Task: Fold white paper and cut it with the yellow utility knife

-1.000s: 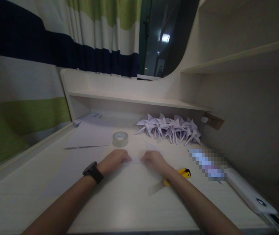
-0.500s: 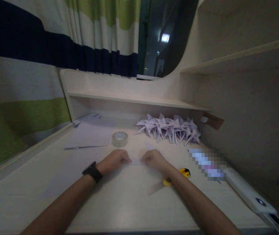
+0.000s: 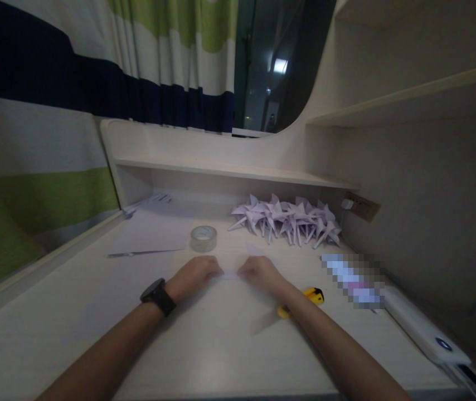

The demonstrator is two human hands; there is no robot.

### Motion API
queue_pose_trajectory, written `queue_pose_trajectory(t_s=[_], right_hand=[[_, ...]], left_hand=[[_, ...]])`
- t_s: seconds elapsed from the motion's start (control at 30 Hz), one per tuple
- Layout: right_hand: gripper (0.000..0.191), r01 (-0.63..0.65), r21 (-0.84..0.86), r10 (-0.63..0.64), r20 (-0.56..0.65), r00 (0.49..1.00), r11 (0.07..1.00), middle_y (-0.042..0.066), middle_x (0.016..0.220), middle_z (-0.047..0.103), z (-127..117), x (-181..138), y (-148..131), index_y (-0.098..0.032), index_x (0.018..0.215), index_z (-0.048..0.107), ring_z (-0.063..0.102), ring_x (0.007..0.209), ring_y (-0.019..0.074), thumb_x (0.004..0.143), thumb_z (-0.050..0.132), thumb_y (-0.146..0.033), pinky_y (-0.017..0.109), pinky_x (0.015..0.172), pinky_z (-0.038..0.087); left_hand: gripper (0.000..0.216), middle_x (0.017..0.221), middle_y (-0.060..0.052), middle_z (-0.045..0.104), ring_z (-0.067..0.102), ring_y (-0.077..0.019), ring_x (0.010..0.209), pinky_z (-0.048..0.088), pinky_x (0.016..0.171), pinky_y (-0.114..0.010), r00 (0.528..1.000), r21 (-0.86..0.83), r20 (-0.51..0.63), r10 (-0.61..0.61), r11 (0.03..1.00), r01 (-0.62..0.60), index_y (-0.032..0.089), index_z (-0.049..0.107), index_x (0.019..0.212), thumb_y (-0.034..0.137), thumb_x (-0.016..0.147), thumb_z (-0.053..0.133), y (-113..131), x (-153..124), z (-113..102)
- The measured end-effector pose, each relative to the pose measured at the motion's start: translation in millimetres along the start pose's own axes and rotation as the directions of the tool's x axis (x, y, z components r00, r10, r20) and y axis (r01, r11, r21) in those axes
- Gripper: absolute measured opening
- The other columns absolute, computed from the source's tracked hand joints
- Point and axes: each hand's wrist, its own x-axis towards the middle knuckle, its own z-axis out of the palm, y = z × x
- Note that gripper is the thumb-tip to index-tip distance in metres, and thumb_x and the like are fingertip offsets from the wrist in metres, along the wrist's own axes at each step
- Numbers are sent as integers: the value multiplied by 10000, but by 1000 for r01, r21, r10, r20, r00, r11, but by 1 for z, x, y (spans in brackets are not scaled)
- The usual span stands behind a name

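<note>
A strip of white paper [image 3: 230,275] spans the gap between the left hand [image 3: 196,277] and right hand [image 3: 261,274], over the counter [image 3: 204,356], each grip pinching one end. Beyond the left hand sits a tape roll [image 3: 203,239]; a yellow cutter [image 3: 314,295] lies partly behind the right forearm [image 3: 325,332]; paper pinwheels [image 3: 290,217] cluster farther back.

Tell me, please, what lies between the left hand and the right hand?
In the head view, a thin white strip, probably paper, spans from the left hand to the right hand.

Pale desk [image 3: 171,356]: white sheets [image 3: 154,225], tape roll [image 3: 203,240], paper pinwheels [image 3: 291,214] (bunched at back), yellow tool [image 3: 314,296], probably cutter.
</note>
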Motion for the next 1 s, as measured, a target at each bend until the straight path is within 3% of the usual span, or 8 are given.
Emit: queue_pose_trajectory(t_s=[0.2,0.47,0.73,1.0], right_hand=[[172,115,-211,-104,62,993,971,24,752,635,-1,-2,-4,-187,730,694,564,718,139,792,550,-116,224,671,365],[139,117,-241,-102,71,992,963,19,761,610,0,-4,-5,-188,753,683,535,700,130,825,567,-162,229,653,348],[122,101,-286,-76,97,992,953,36,827,624,1,-3,-7,-186,805,682,553,763,143,831,567,-159,237,686,366],[140,74,-335,-42,102,994,939,34,811,631,-1,-3,-13,-200,897,690,565,750,154,838,566,-173,243,646,362]], left_hand=[[219,860,-61,638,593,-190,834,419,746,-280,1000,81,-14,-14,997,15,177,693,912,221,920,479,6,-1,1],[249,873,-57,631,589,-178,827,410,728,-267,1000,47,-7,8,999,-7,186,684,949,190,940,436,6,-1,1],[279,839,-60,610,554,-187,799,380,690,-279,999,157,-22,-29,987,32,163,670,841,248,956,431,10,1,4],[250,909,-57,610,566,-185,853,407,744,-280,999,62,-32,-20,998,22,209,660,1025,185,929,430,14,-1,2]])
